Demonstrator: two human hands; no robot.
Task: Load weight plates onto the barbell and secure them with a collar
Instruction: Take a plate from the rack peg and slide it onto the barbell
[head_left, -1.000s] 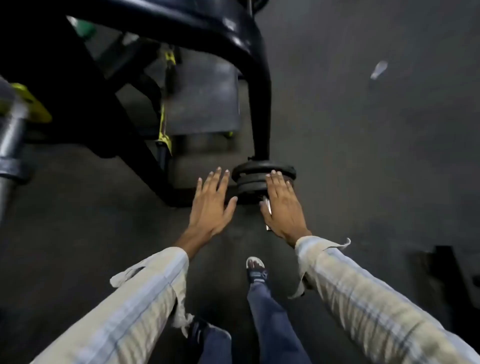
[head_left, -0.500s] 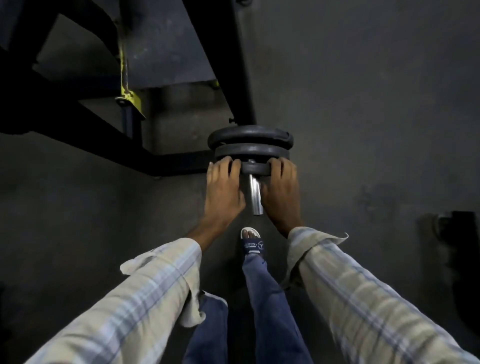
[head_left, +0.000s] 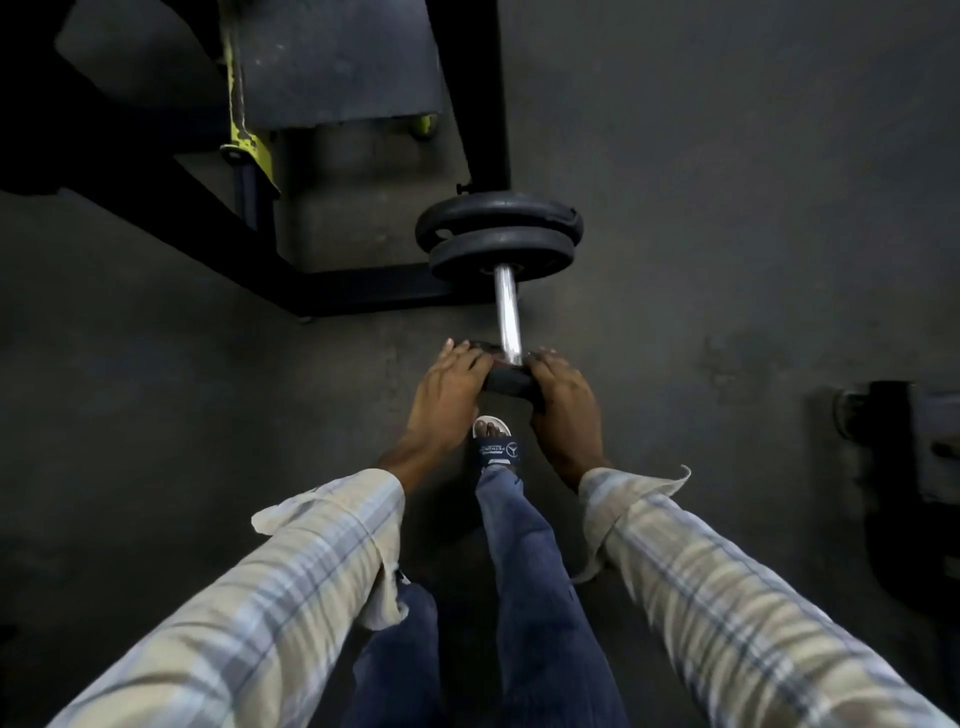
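Half a second ago both hands pressed a small plate (head_left: 506, 379) against the 2 larger plates (head_left: 500, 239); now it sits at the near tip of the bar sleeve (head_left: 507, 319), well apart from them, apparently coming off. The left hand (head_left: 448, 387) and right hand (head_left: 560, 397) clasp its opposite edges, fingers curled.

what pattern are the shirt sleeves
Plaid: beige with pale blue-grey checks, on both sleeves, clearest in the head view.
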